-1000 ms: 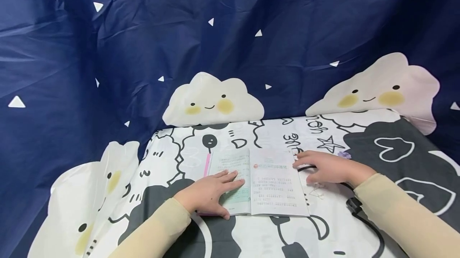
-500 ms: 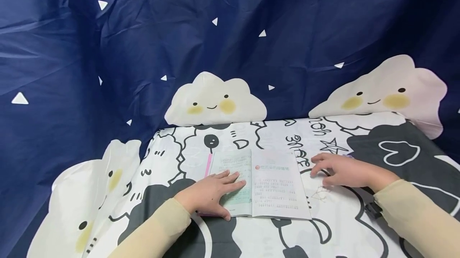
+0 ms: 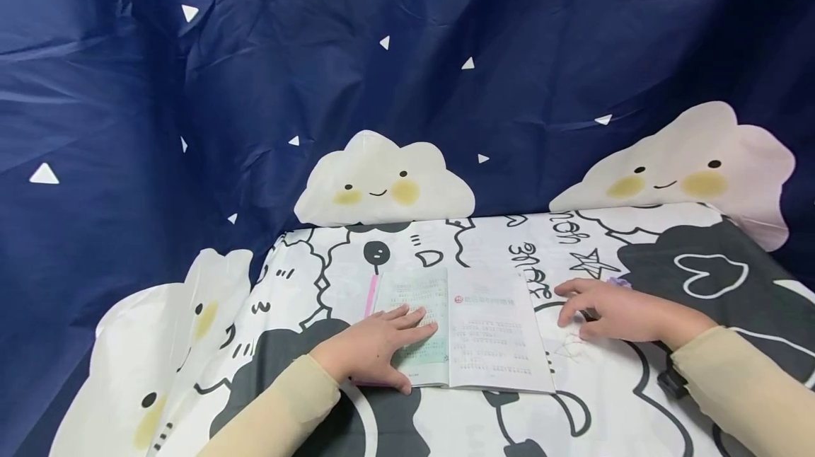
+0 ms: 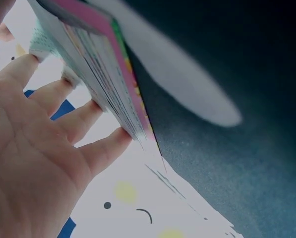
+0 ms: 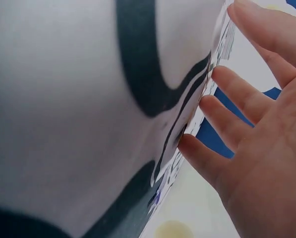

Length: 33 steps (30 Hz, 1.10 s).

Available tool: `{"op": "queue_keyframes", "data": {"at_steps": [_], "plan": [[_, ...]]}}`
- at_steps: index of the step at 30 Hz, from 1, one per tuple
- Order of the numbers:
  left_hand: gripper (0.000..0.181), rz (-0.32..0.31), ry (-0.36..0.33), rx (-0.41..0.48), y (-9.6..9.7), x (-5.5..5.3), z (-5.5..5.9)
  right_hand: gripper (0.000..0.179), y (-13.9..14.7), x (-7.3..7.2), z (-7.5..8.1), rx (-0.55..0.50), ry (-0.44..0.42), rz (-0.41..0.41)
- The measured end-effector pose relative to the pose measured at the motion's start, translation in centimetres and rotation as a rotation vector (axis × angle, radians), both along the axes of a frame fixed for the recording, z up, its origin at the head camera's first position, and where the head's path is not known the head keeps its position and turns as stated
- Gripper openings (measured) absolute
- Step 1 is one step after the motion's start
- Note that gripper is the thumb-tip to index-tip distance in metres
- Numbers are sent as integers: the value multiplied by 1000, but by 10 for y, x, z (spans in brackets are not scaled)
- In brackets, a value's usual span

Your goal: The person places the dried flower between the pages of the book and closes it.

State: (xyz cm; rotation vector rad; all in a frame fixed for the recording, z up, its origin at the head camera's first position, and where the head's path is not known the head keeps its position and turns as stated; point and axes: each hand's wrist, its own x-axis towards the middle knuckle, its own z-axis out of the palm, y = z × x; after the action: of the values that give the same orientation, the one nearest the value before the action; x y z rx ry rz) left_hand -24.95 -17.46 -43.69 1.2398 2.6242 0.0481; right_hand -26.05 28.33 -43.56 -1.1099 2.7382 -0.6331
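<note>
An open book (image 3: 499,351) lies on the patterned cloth, with printed text on both pages and a green-tinted left page. My left hand (image 3: 372,349) rests spread on that left page, fingers toward the middle fold. In the left wrist view, its fingertips touch the book near the thick page edges (image 4: 100,64) and pink cover. Just right of the book, my right hand (image 3: 624,312) is on the cloth, holding nothing, its fingers slightly bent. The right wrist view has its fingertips (image 5: 190,144) right at the cloth surface.
A black-and-white cartoon cloth (image 3: 471,421) covers the surface. A small purple object (image 3: 617,282) sits just behind my right hand. A dark blue curtain (image 3: 407,54) with white triangles and smiling clouds hangs along the back and left.
My right hand has moved right, away from the book's right edge, onto the cloth. The left hand stays on the left page, and the book remains open in place.
</note>
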Motion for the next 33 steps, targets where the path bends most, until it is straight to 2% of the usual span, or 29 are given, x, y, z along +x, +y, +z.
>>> {"op": "queue_keyframes", "data": {"at_steps": [3, 6, 15, 33], "plan": [[104, 3, -5, 4, 1, 1, -1, 36, 0, 2, -4, -22, 44, 36], [104, 8, -11, 6, 2, 2, -1, 39, 1, 3, -5, -19, 57, 37], [104, 16, 0, -6, 2, 2, 0, 36, -4, 1, 1, -19, 31, 30], [103, 29, -5, -21, 4, 4, -1, 34, -5, 1, -6, -5, 6, 5]]}}
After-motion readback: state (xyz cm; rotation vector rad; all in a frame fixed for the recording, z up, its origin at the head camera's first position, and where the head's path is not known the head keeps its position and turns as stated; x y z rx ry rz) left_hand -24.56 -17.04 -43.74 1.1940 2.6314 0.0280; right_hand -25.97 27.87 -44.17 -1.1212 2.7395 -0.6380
